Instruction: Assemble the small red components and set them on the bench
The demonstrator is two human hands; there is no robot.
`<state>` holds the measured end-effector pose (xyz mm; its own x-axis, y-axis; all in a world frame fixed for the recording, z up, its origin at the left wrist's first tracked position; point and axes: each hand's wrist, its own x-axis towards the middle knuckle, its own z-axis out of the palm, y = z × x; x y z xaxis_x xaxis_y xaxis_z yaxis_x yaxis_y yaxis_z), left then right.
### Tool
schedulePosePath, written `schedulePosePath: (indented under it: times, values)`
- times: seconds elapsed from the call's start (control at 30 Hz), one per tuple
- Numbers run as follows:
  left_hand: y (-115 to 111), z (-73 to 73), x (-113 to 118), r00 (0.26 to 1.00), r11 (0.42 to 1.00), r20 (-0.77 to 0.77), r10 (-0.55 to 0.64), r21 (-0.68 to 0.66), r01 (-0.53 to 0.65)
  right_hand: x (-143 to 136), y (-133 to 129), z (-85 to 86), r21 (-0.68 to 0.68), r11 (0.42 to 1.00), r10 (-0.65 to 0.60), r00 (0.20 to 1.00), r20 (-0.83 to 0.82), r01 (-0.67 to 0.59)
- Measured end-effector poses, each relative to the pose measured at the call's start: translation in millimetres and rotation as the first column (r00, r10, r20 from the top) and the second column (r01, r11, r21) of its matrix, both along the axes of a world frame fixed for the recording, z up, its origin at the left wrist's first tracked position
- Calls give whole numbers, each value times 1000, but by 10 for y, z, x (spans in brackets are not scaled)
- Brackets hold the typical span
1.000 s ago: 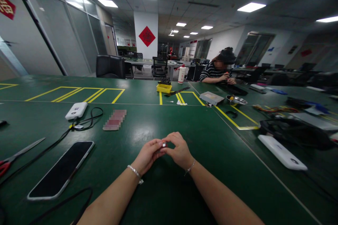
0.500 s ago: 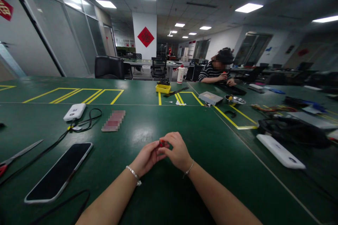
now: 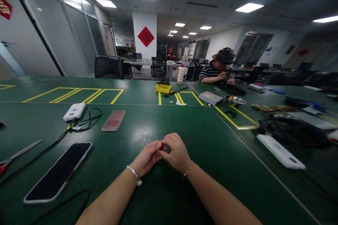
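Observation:
Over the green table (image 3: pixel 116 161), my left hand (image 3: pixel 148 157) and my right hand (image 3: pixel 176 152) meet at the fingertips. Between them is a small dark red object (image 3: pixel 163 145), mostly covered by the fingers, so its shape cannot be made out. The fingers of my left hand are closed on it from the left. My right hand curls in from the right, its thumb and fingers pinched at the same object.
A phone (image 3: pixel 59 172), scissors (image 3: pixel 18 154), a cable and a white power bank (image 3: pixel 74 111) lie left. A yellow tray (image 3: pixel 163 88) and grey box (image 3: pixel 210 98) stand further back. Another white power bank (image 3: pixel 280 151) lies right; a person (image 3: pixel 218 70) sits across.
My fingers have closed further round the small red object, and less of it shows. My right hand's fingertips have drawn in slightly. The arms have hardly moved.

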<state>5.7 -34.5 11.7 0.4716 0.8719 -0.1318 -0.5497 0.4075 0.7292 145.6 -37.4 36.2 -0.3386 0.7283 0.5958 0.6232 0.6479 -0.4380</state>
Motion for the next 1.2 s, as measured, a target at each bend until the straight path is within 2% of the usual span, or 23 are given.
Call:
schedulePosePath:
  times: [0.13,0.33,0.47,0.53,0.6,0.67,0.73,0.8,0.87,0.93,1.03,1.2]
  values:
    - [-9,35,0,998,998,-46,54,13,-53,36,13,31,-19,1000,19,1000,3,-19]
    - [-17,57,31,967,991,-215,134,57,-124,58,4,43,-20,1000,4,989,150,-1]
    - [-15,73,37,959,991,-249,137,44,-130,166,88,78,-42,999,22,992,123,-17]
    - [-6,73,31,958,990,-250,141,23,-139,350,186,93,-63,996,-62,992,105,69]
    - [5,67,24,961,988,-234,151,0,-156,635,303,91,-100,966,-226,965,129,240]
    - [14,60,20,963,985,-216,164,-15,-171,982,410,62,-139,881,-421,883,206,452]
    - [18,55,17,963,983,-208,171,-25,-180,1326,482,4,-165,734,-596,742,307,659]
    - [20,55,12,963,982,-205,175,-31,-185,1610,514,-78,-203,582,-684,609,401,788]
    - [22,57,7,963,981,-198,181,-35,-192,1809,518,-170,-243,467,-713,525,464,850]
    - [26,59,2,963,979,-191,189,-43,-201,1928,510,-259,-262,399,-723,478,499,879]
    - [34,53,-3,964,977,-180,194,-52,-206,2002,490,-357,-261,337,-746,426,512,904]
    - [39,37,-9,963,976,-183,196,-55,-209,1999,453,-387,-300,239,-787,366,497,923]
